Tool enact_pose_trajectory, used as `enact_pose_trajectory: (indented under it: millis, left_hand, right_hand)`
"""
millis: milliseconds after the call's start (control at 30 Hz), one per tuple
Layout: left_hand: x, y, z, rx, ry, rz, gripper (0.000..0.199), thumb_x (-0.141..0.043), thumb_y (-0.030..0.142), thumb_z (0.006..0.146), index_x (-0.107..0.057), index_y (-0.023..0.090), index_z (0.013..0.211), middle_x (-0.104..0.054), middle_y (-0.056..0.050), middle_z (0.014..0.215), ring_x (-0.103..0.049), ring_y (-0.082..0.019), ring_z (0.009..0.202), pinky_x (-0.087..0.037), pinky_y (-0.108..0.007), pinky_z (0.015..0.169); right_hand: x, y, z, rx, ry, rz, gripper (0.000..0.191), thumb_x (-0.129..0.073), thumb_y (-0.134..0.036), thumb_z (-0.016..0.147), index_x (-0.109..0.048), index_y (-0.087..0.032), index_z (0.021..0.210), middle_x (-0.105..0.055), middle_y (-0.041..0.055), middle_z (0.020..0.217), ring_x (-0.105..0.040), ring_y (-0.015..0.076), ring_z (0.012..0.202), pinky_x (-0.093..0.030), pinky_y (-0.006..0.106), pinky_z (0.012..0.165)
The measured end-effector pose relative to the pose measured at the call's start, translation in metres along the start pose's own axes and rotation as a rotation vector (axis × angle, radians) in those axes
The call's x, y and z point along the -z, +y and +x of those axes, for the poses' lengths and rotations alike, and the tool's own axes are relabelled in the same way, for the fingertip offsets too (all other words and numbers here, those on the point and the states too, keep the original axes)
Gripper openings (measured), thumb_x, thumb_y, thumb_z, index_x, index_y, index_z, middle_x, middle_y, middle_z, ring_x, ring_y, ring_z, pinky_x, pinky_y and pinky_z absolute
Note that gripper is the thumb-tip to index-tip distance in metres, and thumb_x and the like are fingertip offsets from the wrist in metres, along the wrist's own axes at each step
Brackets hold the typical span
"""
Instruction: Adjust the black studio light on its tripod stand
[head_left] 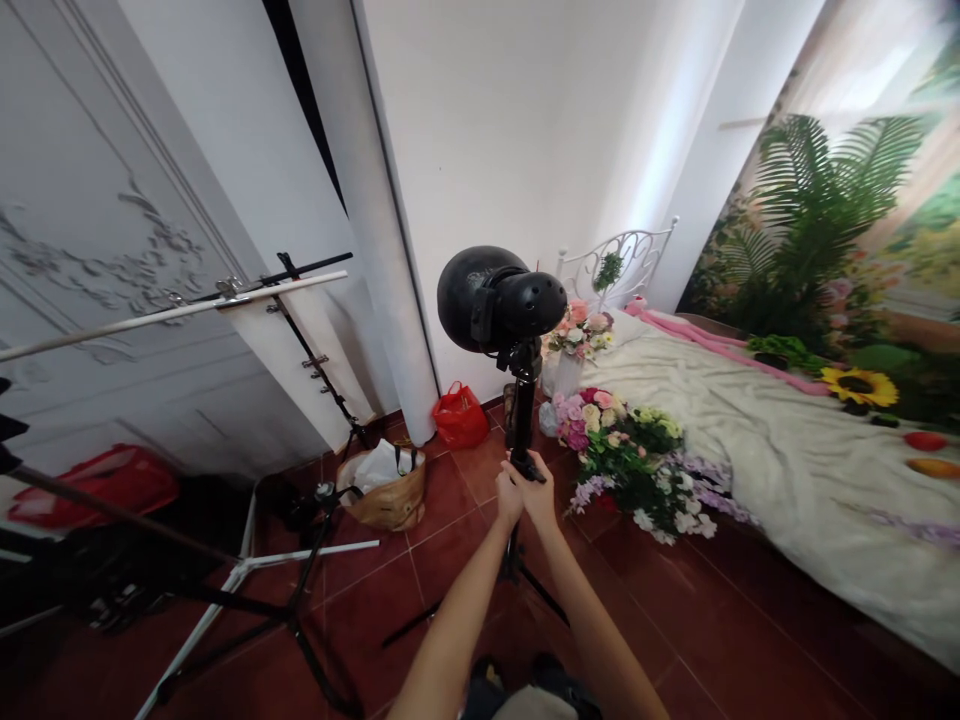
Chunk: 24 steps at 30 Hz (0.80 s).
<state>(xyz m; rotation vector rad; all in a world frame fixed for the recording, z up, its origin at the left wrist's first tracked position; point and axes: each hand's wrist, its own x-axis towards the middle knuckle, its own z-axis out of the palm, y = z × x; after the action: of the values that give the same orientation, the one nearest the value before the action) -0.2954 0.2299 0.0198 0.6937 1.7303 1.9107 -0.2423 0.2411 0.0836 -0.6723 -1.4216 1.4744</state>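
Observation:
In front of me stands a black light stand (523, 415) with a black studio lamp (484, 298) on top, its round reflector turned toward the wall. My left hand (508, 490) is closed around the stand's pole below the lamp. Close beside it, my right hand (538, 483) grips the same pole at a black clamp collar (529, 466). Some of the fingers are hidden behind the pole. The stand's legs (544, 592) spread over the floor near my feet.
On the right, artificial flowers (600, 420) lie beside a bed with a cream blanket (697, 400). A red bag (460, 415) and a woven basket (390, 500) sit by the wall. At left are a white backdrop pole (150, 318) and stand legs (300, 620) on the red tiles.

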Motion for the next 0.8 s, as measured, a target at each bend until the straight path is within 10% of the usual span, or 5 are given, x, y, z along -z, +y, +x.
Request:
enact_pose_trajectory:
  millis: [267,800]
  left_hand:
    - [0.005,-0.007,0.001,-0.068,-0.015,0.116,0.018,-0.059,0.027,0.065,-0.061,0.009,0.065,-0.061,-0.005,0.062,-0.05,-0.012,0.056,-0.041,-0.022,0.053]
    - [0.005,0.003,-0.003,-0.135,0.077,0.368,0.022,-0.06,0.034,0.067,-0.057,0.013,0.061,-0.057,-0.004,0.058,-0.051,-0.013,0.054,-0.037,-0.022,0.052]
  right_hand:
    - [0.003,0.0,0.017,0.001,-0.133,-0.027,0.032,-0.069,-0.041,0.063,-0.059,-0.016,0.08,-0.064,0.0031,0.08,-0.059,0.017,0.075,-0.048,0.033,0.076]
    - [-0.016,-0.117,0.052,0.176,-0.2,-0.127,0.031,-0.063,-0.045,0.071,-0.057,-0.016,0.079,-0.059,0.0002,0.068,-0.055,0.0139,0.066,-0.046,0.028,0.068]
